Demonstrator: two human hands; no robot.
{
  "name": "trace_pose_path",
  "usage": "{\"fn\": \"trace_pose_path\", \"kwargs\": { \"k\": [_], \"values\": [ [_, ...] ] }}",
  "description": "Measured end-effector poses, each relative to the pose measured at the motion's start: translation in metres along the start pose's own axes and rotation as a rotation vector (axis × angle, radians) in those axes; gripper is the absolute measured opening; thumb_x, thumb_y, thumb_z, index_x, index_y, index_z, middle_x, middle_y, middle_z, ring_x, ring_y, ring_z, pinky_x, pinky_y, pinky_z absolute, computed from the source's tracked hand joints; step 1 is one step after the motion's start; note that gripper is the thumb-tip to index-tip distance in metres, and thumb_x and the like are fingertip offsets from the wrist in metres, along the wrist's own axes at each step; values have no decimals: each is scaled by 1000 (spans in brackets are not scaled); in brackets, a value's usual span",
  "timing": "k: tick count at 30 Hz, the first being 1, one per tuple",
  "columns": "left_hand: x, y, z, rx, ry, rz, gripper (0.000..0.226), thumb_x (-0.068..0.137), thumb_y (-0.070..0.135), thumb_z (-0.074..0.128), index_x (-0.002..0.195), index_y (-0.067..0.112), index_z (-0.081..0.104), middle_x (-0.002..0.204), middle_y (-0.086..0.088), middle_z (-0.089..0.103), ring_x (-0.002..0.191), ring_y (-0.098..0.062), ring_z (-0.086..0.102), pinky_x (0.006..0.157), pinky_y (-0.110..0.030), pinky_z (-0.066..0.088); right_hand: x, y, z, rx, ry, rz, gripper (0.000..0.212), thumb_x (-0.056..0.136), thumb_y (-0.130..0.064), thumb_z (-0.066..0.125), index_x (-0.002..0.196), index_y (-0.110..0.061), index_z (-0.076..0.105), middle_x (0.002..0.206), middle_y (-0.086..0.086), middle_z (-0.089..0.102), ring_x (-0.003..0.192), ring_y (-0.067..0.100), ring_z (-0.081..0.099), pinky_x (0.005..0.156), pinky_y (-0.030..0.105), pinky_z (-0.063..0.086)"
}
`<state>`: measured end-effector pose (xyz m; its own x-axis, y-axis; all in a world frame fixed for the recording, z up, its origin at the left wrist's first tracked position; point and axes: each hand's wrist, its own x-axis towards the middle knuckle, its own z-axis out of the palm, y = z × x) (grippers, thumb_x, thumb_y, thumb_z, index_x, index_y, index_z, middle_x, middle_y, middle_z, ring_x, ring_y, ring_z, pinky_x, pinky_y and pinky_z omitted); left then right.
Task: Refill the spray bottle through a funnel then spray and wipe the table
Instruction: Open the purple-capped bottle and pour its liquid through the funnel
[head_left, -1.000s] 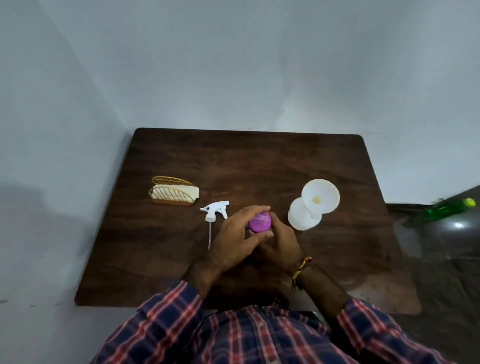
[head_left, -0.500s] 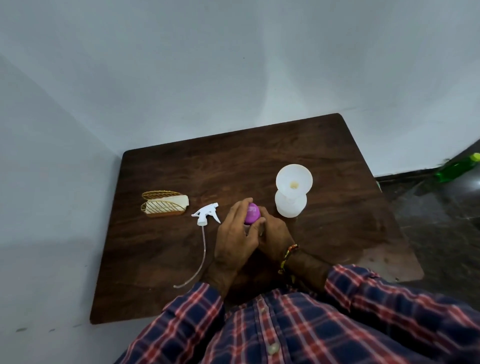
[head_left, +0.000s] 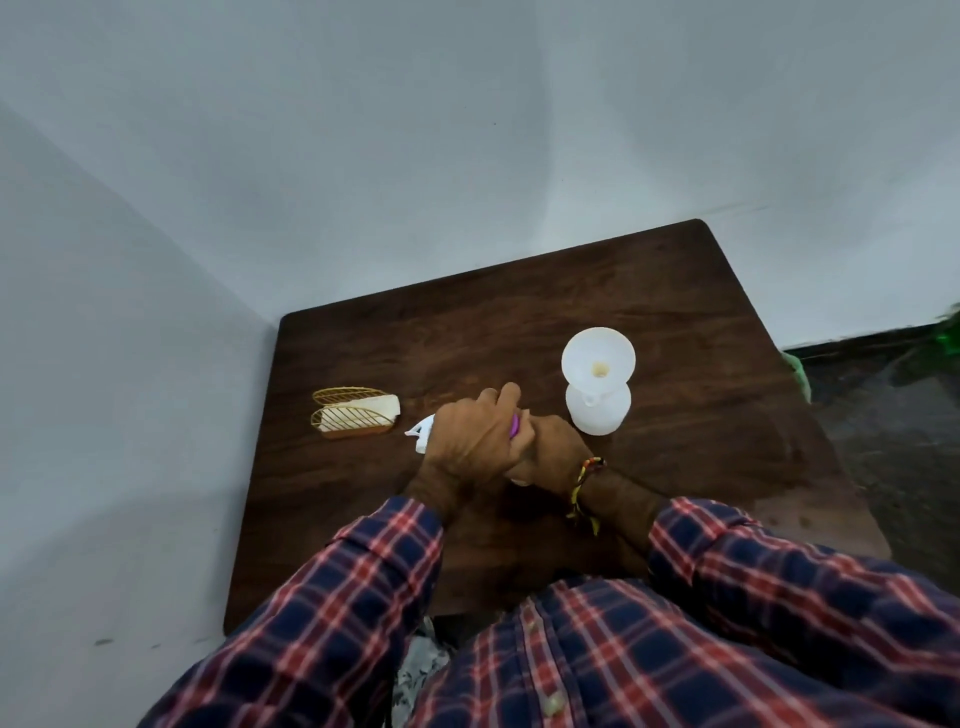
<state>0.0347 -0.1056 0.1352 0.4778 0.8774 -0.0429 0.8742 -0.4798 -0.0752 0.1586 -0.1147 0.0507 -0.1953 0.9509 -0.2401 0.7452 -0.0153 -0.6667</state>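
Spray bottle (head_left: 597, 410): a white translucent bottle is seen standing upright on the dark wooden surface (head_left: 701, 322), right of centre in the frame, untouched by either hand.
Funnel (head_left: 598, 358): a white funnel is seated in the bottle's neck, its wide mouth turned up toward the camera.
Spray head (head_left: 420, 430): the white trigger part is seen lying on the surface just left of the hands; most of it is hidden behind the left hand.
Purple cap (head_left: 514, 427): only a thin sliver of purple is shown between the two hands, at the centre of the frame; the container beneath it is almost wholly covered.
Left hand (head_left: 475, 436): its fingers are curled over the purple cap from above, the grip closed on the cap.
Right hand (head_left: 550, 452): it is wrapped round the covered container below the cap, the grip closed on it; a bit of pale material is glimpsed beneath the hand. A braided thread band (head_left: 584, 483) is worn at the wrist.
Sleeves (head_left: 363, 587): both arms are clothed in a navy and red checked shirt, filling the bottom of the frame.
Gold wire holder (head_left: 353, 415): it is placed at the left of the surface, well apart from the bottle, with a pale folded cloth (head_left: 374, 408) held in it.
Walls (head_left: 467, 130): pale grey walls are met behind and to the left of the surface.
Floor (head_left: 893, 415): dark flooring is seen at the right edge, with a blurred green object (head_left: 950, 338) at the border.
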Motion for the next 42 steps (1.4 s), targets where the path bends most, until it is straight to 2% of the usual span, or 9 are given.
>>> {"fn": "trace_pose_path", "kwargs": {
  "k": [7,11,18,22,26,30,35,39,42],
  "values": [
    [-1,16,2,-95,24,-423,32,97,44,37,105,18,52,84,-3,68,69,-21,65,59,-30,46,-14,-20,21,-74,230,51,47,87,-37,61,130,-26,45,103,4,70,90,27,68,76,39,53],
    [4,5,-26,-128,-123,-593,63,99,61,21,82,14,60,75,-3,64,71,-17,63,64,-32,46,-12,-21,22,21,204,54,52,81,-50,67,121,-23,50,103,0,68,93,22,66,80,33,48],
    [-18,-30,-13,-600,-137,67,44,91,39,62,132,25,56,130,5,60,120,-10,54,103,-29,43,-15,-12,13,122,207,-14,57,74,-43,78,121,-17,59,102,2,72,93,19,67,89,36,54],
    [-13,-30,-15,-534,13,-279,34,92,54,54,103,23,65,95,5,67,90,-10,61,83,-28,50,-16,-15,11,126,165,-13,63,73,-41,80,126,-18,55,109,1,70,98,17,66,93,33,53],
    [-20,-34,-13,-630,-32,19,52,88,42,65,136,25,53,132,5,59,121,-11,53,103,-37,46,-14,-10,7,119,175,-35,62,70,-47,77,123,-19,59,104,0,72,91,16,67,89,37,55],
    [-20,-38,-14,-598,3,-269,42,88,59,56,112,26,66,97,7,68,89,-7,61,75,-23,45,-13,-14,10,84,103,9,59,74,-39,80,123,-16,57,108,1,70,95,15,65,92,29,51],
    [-28,-43,-3,-702,-91,96,67,81,23,75,142,27,48,138,2,55,128,-13,49,106,-29,39,-11,-8,9,105,100,24,60,73,-41,81,124,-19,58,104,-7,68,88,5,59,90,30,52],
    [-24,-37,-6,-632,0,-136,66,72,51,78,129,28,53,117,7,62,106,-10,57,87,-22,41,-13,-10,6,133,95,48,70,71,-42,82,131,-19,53,103,-11,63,93,8,60,93,29,51],
    [-22,-36,-5,-737,-71,65,86,74,38,80,147,32,35,147,5,44,132,-13,43,105,-31,40,-14,-4,6,186,99,24,70,70,-40,82,130,-16,56,114,-1,70,103,13,65,94,30,52]
  ]
}}
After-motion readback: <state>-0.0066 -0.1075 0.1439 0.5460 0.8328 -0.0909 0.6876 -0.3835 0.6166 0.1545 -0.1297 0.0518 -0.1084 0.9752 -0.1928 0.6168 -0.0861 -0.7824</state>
